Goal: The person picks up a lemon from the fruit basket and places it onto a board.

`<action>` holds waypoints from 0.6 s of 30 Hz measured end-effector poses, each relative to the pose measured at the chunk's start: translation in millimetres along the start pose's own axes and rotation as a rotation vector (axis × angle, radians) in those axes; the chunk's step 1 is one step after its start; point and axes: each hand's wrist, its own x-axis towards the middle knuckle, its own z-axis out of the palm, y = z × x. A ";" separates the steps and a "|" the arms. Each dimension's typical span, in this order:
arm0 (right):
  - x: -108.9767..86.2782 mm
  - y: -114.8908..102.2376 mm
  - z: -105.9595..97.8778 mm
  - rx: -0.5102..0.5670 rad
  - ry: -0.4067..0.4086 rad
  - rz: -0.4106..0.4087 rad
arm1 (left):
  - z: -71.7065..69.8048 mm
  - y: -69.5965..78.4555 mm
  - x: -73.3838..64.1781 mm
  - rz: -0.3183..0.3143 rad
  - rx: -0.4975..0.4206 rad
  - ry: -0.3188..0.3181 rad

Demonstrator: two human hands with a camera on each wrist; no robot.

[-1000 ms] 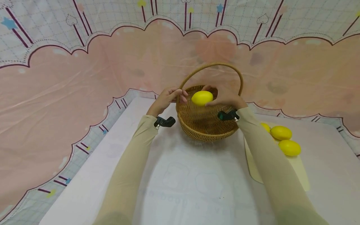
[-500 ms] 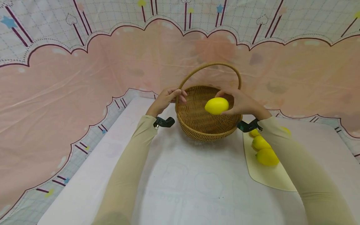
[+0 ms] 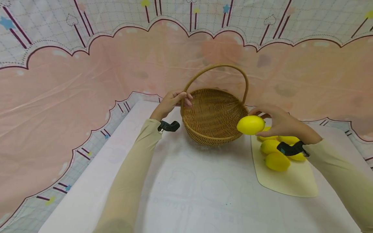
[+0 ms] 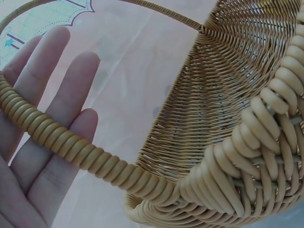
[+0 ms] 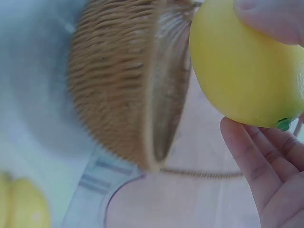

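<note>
A brown wicker basket (image 3: 215, 113) with a tall arched handle (image 3: 217, 65) stands at the back middle of the table. My left hand (image 3: 172, 102) grips the left side of that handle; the left wrist view has the fingers (image 4: 45, 71) passing behind the handle's wrapped cane. My right hand (image 3: 279, 123) pinches a yellow lemon (image 3: 250, 125) between thumb and fingers, at the basket's right rim and above the table. A small green stem end (image 5: 283, 124) shows on this lemon in the right wrist view. I see nothing inside the visible part of the basket.
Several more lemons (image 3: 277, 161) lie on a pale yellow board (image 3: 288, 184) to the right of the basket, partly hidden under my right hand and wrist camera. The white table (image 3: 192, 187) meets a patterned pink cloth (image 3: 140, 71) behind and at the left.
My right hand has carried the lemon from over the basket to the right and lower, near the board. The left hand stays on the handle; the basket has barely moved.
</note>
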 end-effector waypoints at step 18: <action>-102.8 40.8 -10.0 -0.107 -0.051 0.198 | -0.7 -1.4 0.1 0.008 -0.004 0.009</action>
